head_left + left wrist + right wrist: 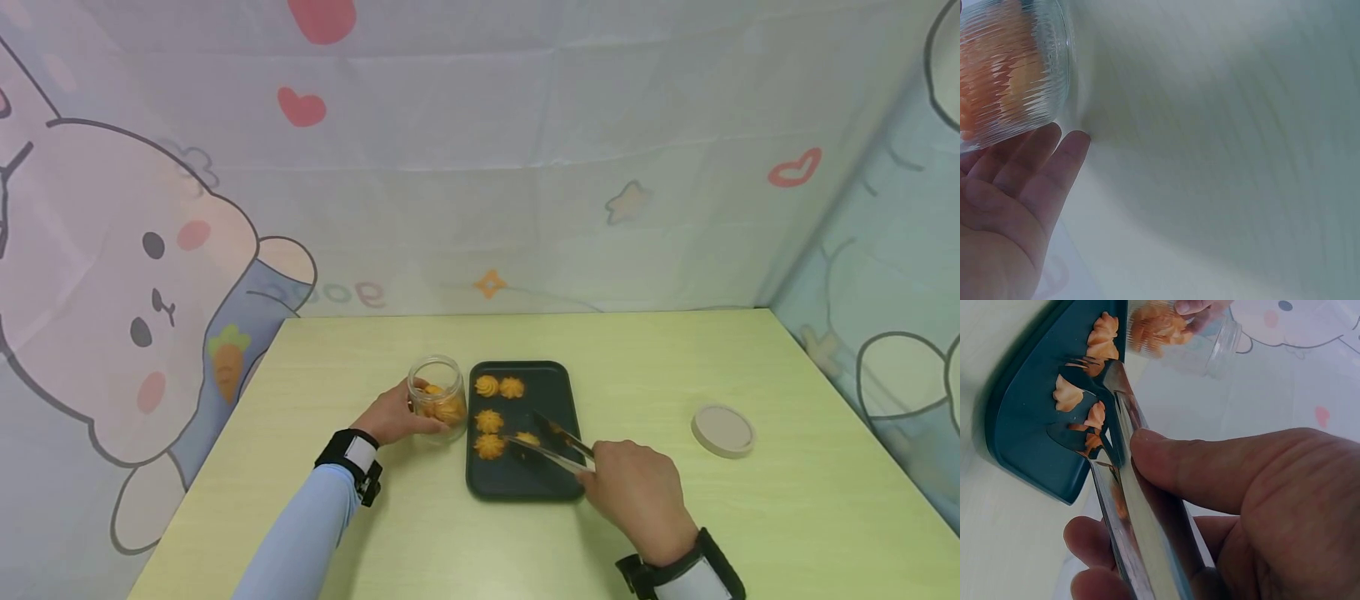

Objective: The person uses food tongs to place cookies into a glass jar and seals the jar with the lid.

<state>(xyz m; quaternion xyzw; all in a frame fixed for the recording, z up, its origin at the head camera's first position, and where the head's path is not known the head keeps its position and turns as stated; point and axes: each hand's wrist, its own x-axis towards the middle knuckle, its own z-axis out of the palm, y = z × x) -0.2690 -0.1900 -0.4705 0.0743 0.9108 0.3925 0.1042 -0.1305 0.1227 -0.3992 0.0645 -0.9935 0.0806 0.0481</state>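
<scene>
While the left hand [396, 417] grips a clear glass jar [459, 400] with yellow cookies [447, 411] in it, a dark tray [510, 485] lies just right of that hand, between the two hands, with five more cookies [490, 447] on it. The right hand [637, 492] holds metal tongs [558, 459], and their spread ends reach left, one on each side of a cookie. Farther right, past that hand, a round lid [723, 431] lies on the desk [810, 517]

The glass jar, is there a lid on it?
No, the glass jar is uncovered, and a round beige lid lies to the right of the dark tray.
</scene>
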